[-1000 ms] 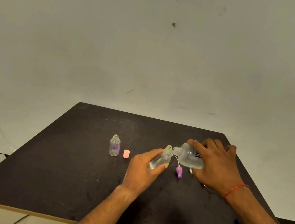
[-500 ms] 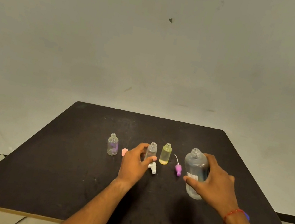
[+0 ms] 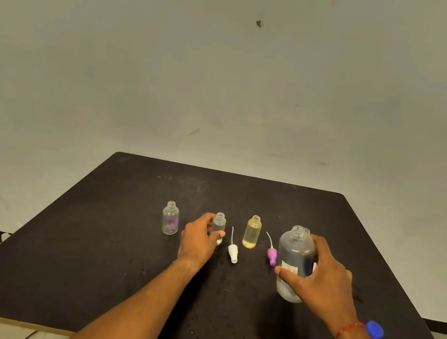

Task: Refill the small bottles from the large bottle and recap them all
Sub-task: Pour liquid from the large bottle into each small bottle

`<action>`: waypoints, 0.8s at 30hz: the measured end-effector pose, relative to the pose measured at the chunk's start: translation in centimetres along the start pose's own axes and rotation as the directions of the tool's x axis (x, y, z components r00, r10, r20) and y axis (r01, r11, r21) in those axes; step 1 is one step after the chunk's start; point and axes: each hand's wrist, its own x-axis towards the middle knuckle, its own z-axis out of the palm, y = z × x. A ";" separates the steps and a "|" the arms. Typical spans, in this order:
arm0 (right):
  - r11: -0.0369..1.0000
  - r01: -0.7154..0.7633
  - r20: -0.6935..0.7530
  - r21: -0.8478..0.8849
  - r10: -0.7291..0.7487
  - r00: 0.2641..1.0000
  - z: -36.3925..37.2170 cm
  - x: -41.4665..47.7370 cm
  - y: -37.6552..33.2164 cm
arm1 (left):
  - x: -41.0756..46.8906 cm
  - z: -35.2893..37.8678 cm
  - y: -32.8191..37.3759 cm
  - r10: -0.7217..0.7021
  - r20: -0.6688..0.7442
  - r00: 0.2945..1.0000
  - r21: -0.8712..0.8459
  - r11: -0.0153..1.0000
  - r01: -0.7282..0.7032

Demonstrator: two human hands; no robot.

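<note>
Head view: large bottle (image 3: 294,259) is standing upright and uncapped on the dark table (image 3: 109,268), right of centre. Right hand (image 3: 322,279) is wrapping around it, thumb crossing the label at the front and fingers curling behind. Left hand (image 3: 197,242) is gripping the clear small bottle (image 3: 219,224), thumb and fingers closing on its body; that bottle is standing upright, neck open. Yellow small bottle (image 3: 252,232) is standing uncapped between the two hands. Purple-tinted small bottle (image 3: 170,218) is standing at the row's left end, also uncapped. White spray cap (image 3: 232,252) is lying (tube pointing away) between the clear and yellow bottles. Purple spray cap (image 3: 272,255) is lying just beside the large bottle. Blue cap (image 3: 374,330) is resting near the right wrist.
</note>
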 end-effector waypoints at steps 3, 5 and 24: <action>1.000 -0.009 0.005 0.010 0.009 1.000 0.2 -0.1 -0.1 | 0.3 0.3 0.1 -0.004 0.001 1.000 0.005 1.000 0.004; 1.000 -0.019 0.011 0.020 0.019 1.000 0.3 -0.1 -0.1 | 0.4 0.3 0.3 -0.001 0.000 1.000 0.014 1.000 0.001; 0.999 0.011 -0.001 0.034 -0.011 1.000 1.0 -0.2 -1.1 | -2.8 -2.7 -1.1 0.045 -0.165 0.985 0.008 0.999 -0.045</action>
